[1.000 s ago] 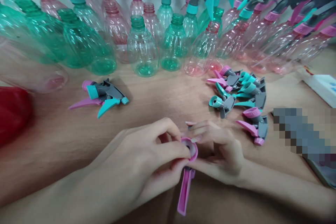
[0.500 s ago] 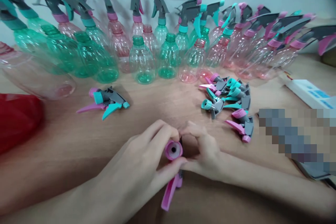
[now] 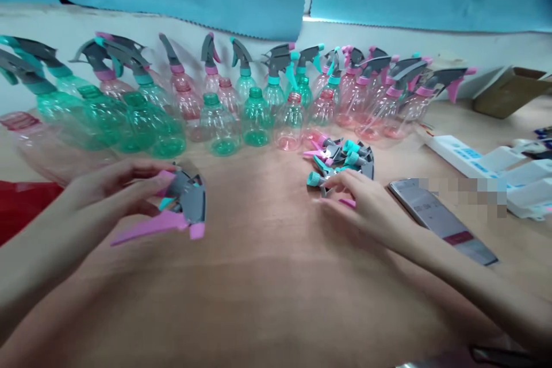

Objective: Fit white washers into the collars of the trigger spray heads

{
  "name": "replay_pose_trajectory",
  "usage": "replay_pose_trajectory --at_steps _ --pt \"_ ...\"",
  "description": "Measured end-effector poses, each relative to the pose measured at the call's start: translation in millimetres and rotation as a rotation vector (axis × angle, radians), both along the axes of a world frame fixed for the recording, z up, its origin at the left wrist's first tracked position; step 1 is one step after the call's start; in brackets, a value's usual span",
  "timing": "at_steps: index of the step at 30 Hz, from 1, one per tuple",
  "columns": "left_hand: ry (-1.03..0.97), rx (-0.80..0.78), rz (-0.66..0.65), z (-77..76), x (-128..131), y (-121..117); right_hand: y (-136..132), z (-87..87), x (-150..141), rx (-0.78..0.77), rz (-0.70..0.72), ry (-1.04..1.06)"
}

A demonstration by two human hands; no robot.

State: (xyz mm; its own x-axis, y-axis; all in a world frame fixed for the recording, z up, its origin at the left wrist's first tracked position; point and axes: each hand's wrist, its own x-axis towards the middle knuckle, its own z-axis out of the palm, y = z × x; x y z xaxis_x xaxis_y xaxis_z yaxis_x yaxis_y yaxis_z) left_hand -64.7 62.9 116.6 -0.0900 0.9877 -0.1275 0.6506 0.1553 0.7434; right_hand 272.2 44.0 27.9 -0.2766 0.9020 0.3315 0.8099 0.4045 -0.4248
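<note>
My left hand (image 3: 125, 187) grips a pink-and-grey trigger spray head (image 3: 187, 201) by its pink collar, at the left of the table. Just behind it, partly covered, a bit of a teal spray head (image 3: 167, 203) shows. On the right, my right hand (image 3: 357, 201) hovers at the near edge of a group of spray heads, its thumb and fingers apart. Right beside its fingertips lies a teal-collared spray head (image 3: 317, 179). Beneath that hand, a pink trigger (image 3: 347, 203) peeks out, the rest of its spray head hidden.
Green and pink clear bottles, some open-necked like this green one (image 3: 257, 121), others topped with spray heads, line the back. A phone (image 3: 444, 221) lies at right near white plastic trays (image 3: 466, 158). A red bag (image 3: 26, 207) sits at far left; a brown box (image 3: 509, 92) stands back right.
My hands have parted from the middle: the left carried the pink spray head left to the one lying there, while the right let go and went right to the group. The view has tilted up.
</note>
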Motion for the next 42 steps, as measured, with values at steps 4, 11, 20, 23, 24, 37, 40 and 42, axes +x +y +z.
replay_pose_trajectory --at_steps 4,11,20,23,24,37,40,42 --pt "0.059 0.03 0.096 0.0 -7 7 22 -4.5 14 0.073 -0.079 -0.11" --pt "0.357 0.217 0.027 -43.3 -26 24 44 -8.6 -2 0.046 -0.058 -0.299" --pt "0.595 0.475 -0.139 -46.6 -34 0 39 0.8 -34 0.036 0.113 -0.154" --pt "0.498 0.508 -0.323 -46.7 -10 -24 30 0.5 -57 -0.002 0.244 -0.038" --pt "0.454 0.482 -0.436 -48.3 -1 -30 26 -1.1 -64 -0.021 0.3 -0.002" --pt "-0.1 0.083 -0.593 -66.0 54 -28 -12 -29.2 -82 -0.019 0.456 0.318" --pt "-0.176 -0.002 -0.626 -68.2 57 -19 -12 -30.5 -81 0.038 0.469 0.331" --pt "-0.22 -0.037 -0.652 -71.0 57 -12 -11 -29.8 -81 0.095 0.459 0.35"
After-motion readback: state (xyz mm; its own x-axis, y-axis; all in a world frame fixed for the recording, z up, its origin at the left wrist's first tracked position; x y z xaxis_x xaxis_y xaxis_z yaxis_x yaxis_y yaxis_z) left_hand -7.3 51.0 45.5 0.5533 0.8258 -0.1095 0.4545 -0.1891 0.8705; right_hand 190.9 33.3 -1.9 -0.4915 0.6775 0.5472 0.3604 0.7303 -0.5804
